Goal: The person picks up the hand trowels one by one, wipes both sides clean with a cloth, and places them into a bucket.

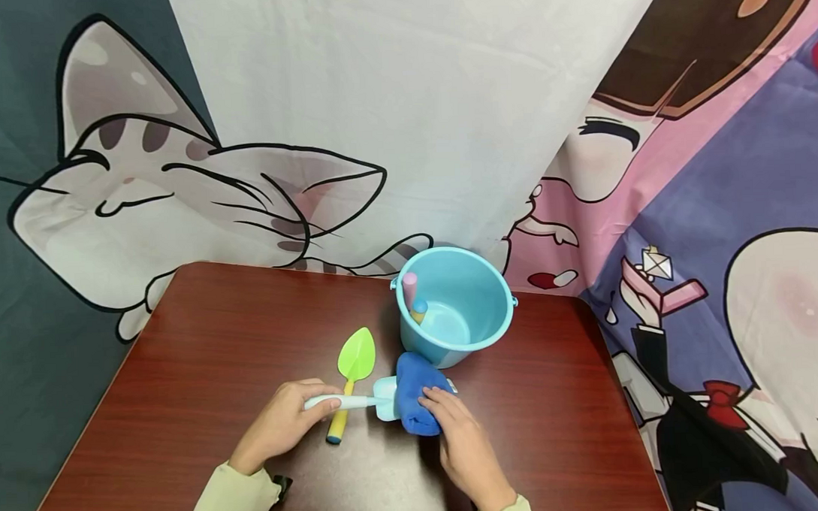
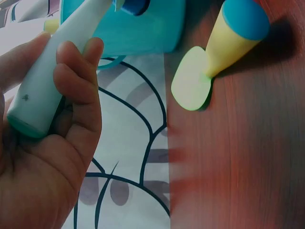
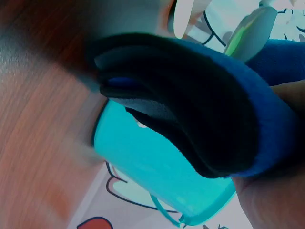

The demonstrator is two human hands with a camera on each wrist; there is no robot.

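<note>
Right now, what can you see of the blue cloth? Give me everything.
The cloth is blue, soft-looking fabric, folded over into a thick pad; the right wrist view shows its layered edges in shadow. The right hand grips it against the pale blue shovel, partly covering the scoop. It is in front of the bucket; whether it touches bucket or table is unclear.

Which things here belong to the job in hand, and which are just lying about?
Apparently in the job:
light-blue shovel, gripped in the left hand
blue cloth, held by the right hand against the shovel

Seemingly idle for now:
green-and-yellow trowel, on the table
light-blue bucket, with a pink handle and a blue-tipped handle inside
</note>
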